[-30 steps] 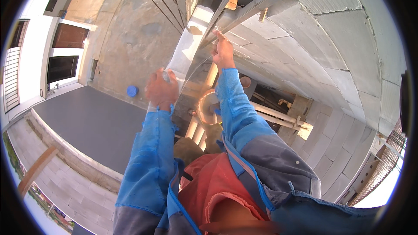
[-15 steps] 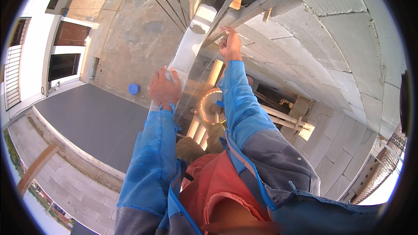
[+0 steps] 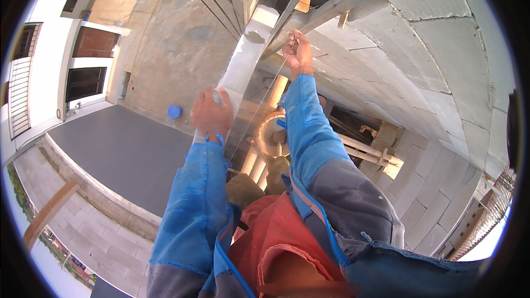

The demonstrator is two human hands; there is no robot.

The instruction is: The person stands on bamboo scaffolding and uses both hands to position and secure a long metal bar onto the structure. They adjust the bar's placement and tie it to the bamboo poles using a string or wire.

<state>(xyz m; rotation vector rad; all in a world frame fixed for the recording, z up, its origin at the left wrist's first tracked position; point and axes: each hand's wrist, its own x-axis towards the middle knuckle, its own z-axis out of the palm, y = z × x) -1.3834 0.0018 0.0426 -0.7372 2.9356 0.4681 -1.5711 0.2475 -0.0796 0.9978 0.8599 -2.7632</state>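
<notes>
My left hand [image 3: 212,113] lies on the narrow pale top of a block wall [image 3: 243,72], fingers spread over its surface. Higher up and to the right, my right hand [image 3: 298,54] is pinched on a thin string [image 3: 258,111]. From those fingers the string slants down toward my left sleeve, alongside the wall top. The right fingertips are close to a long metal bar [image 3: 326,10]. A patch of grey mortar [image 3: 254,37] sits on the wall top beyond my left hand.
An orange-rimmed bucket [image 3: 260,135] stands below between my arms, beside wooden poles [image 3: 277,91]. Several thin rods [image 3: 219,14] stick up beyond the wall. A blue round container [image 3: 175,112] is on the ground far below. A tall grey block wall [image 3: 450,49] rises at right.
My right hand has shifted slightly to the right and turned, and the string now shows more clearly. My left hand stays on the wall top.
</notes>
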